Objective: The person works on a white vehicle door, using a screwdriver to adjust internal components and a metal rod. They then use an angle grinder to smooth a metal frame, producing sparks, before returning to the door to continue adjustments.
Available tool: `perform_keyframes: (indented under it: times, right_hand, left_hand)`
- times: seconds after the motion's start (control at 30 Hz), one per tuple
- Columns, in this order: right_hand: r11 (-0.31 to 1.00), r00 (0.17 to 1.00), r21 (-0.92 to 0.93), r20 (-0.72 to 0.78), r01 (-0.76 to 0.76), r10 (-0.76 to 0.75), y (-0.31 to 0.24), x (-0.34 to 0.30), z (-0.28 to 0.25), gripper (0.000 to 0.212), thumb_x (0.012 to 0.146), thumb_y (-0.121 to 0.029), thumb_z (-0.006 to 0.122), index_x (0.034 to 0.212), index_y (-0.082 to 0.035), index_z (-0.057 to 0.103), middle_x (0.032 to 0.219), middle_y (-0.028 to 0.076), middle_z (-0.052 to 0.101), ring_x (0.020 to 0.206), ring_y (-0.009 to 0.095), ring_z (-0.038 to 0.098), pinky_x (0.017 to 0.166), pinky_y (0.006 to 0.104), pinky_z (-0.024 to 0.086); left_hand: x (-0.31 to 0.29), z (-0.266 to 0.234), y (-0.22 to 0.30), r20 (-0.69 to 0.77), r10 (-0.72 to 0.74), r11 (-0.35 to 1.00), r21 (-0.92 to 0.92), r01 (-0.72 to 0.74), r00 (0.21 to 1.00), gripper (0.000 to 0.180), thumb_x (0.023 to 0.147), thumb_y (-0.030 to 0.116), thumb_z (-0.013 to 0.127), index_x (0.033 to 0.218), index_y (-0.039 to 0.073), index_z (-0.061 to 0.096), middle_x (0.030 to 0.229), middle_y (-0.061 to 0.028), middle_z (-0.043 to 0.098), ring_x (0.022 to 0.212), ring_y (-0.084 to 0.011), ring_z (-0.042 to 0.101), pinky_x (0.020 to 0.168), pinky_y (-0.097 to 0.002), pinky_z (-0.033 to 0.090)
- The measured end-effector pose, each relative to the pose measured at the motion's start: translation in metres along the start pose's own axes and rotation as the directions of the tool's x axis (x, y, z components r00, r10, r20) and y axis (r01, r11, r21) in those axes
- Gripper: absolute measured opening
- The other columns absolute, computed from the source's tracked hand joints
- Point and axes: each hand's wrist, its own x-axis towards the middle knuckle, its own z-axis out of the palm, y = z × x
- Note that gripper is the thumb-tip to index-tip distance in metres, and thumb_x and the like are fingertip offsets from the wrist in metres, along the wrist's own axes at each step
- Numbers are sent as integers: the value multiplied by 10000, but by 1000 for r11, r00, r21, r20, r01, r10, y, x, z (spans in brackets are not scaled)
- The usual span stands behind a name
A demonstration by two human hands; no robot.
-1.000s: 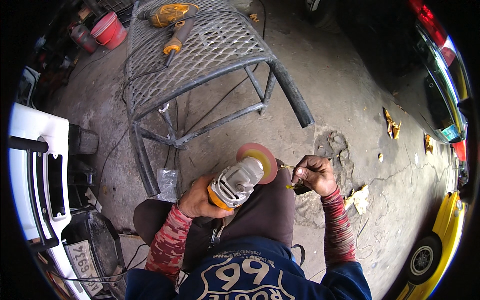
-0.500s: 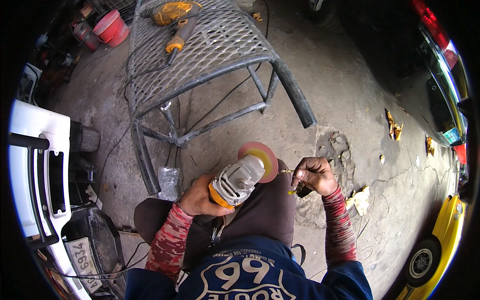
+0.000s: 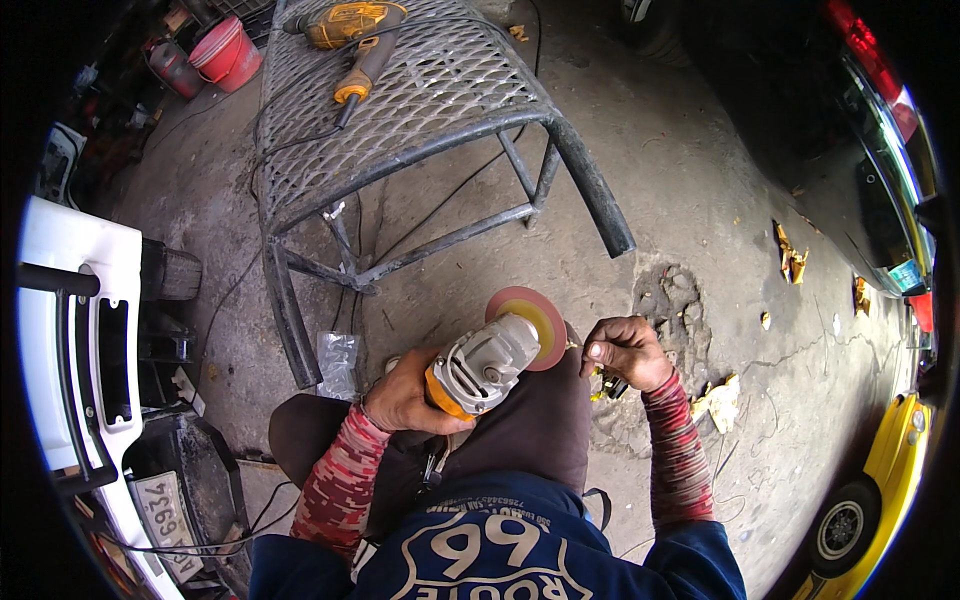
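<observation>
My left hand (image 3: pixel 402 392) is wrapped round the body of an angle grinder (image 3: pixel 488 362), with a grey head and an orange housing. Its disc (image 3: pixel 537 325), reddish with a yellow ring, faces up and to the right above my right thigh (image 3: pixel 545 420). Just right of the disc, the thumb and fingers of my right hand (image 3: pixel 630 352) are pinched together. A small black-and-yellow thing (image 3: pixel 608 385) shows beneath those fingers, too small to name. Whatever sits at the fingertips is hard to make out.
A metal-mesh bench (image 3: pixel 410 150) stands ahead, bearing a yellow-and-grey power drill (image 3: pixel 365 65) and its cord. A clear plastic bag (image 3: pixel 338 360) lies by its leg. White vehicle bodywork (image 3: pixel 85 330) is at left, a red bucket (image 3: pixel 226 55) far left, a yellow car (image 3: pixel 870 510) at right.
The grinder has shifted slightly right and its disc is turned more face-on. The thin rod seen between disc and right fingers no longer shows clearly; more of the black-and-yellow thing does.
</observation>
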Motion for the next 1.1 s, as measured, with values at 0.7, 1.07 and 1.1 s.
perform_keyframes:
  times: [0.7,1.07,1.1]
  right_hand:
    - [954,912,262,-410,148,-29,31,-26,19,248,1043,-223,609,858,-71,544,670,-28,493,533,66,414,484,247,330]
    - [889,792,250,-584,383,-177,35,-56,20,250,1020,-251,652,867,-80,553,666,1,545,516,89,473,467,256,366]
    - [869,777,258,-597,423,-201,37,-59,19,234,1017,-237,663,887,-68,566,680,6,556,529,92,479,478,255,371]
  left_hand:
    - [-7,9,-14,-368,-316,831,-551,69,875,392,867,279,822,1131,29,676,895,-59,719,808,-170,714,767,-329,577]
    - [-25,2,-42,-127,-421,772,-570,281,898,512,935,285,742,1333,13,571,1063,-140,728,909,-255,743,858,-399,595]
    - [-26,3,-43,-150,-397,793,-553,256,906,516,916,307,768,1300,14,589,1056,-129,727,876,-234,738,836,-384,594]
